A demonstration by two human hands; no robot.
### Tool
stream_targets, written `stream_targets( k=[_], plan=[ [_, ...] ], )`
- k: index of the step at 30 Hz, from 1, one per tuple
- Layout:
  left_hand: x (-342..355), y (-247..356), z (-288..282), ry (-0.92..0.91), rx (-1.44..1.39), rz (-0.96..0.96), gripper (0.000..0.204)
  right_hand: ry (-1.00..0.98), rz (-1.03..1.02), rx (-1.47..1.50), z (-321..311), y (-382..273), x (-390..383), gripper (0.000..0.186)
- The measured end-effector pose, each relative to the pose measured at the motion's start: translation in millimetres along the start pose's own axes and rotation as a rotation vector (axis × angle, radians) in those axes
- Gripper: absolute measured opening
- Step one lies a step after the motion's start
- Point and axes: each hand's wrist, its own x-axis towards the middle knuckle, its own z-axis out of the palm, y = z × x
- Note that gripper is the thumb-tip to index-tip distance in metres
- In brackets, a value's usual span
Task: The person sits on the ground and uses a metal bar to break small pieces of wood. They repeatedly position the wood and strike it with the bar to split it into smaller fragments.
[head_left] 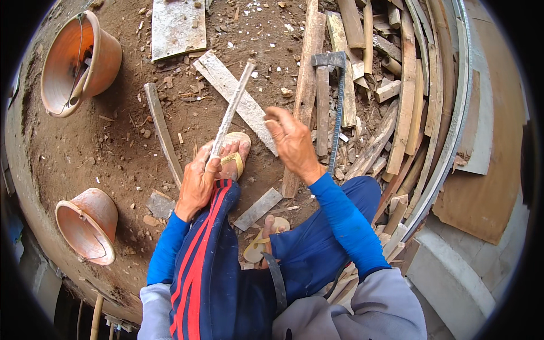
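My left hand [198,181] grips the lower end of a thin pale wooden stick [232,107] that slants up and to the right above my knee. My right hand [292,141] hovers to the right of the stick with its fingers loosely curled, holding nothing that I can see. Both forearms wear blue sleeves. Below the hands are my legs in dark blue trousers with red stripes, and my feet in tan sandals [235,156] on the dirt.
An axe-like tool [335,85] with a dark metal handle lies among wood scraps [391,85] piled to the right. Flat boards [243,102] lie on the dirt ground. Two orange buckets [79,62] [88,224] stand at left. A curved strip [161,133] lies nearby.
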Motion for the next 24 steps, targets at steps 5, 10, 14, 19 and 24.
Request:
stream_targets(
  k=[5,10,14,19,24],
  plan=[
    [39,-46,-26,-0.064,0.041,0.006,0.054,0.374,0.189,-0.405,-80,100,-4,0.026],
    [79,-66,-28,0.031,0.161,0.145,0.051,0.392,0.349,-0.374,-84,140,-4,0.035],
    [102,-53,-20,0.031,0.112,0.105,0.046,0.446,0.377,-0.405,-70,146,-7,0.038],
    [118,-82,-17,-0.026,-0.026,0.025,0.043,0.505,0.222,-0.402,-74,116,-6,0.023],
    [114,-37,-5,0.147,0.216,0.055,0.042,0.134,-0.008,-0.217,-22,44,26,0.026]
  ],
)
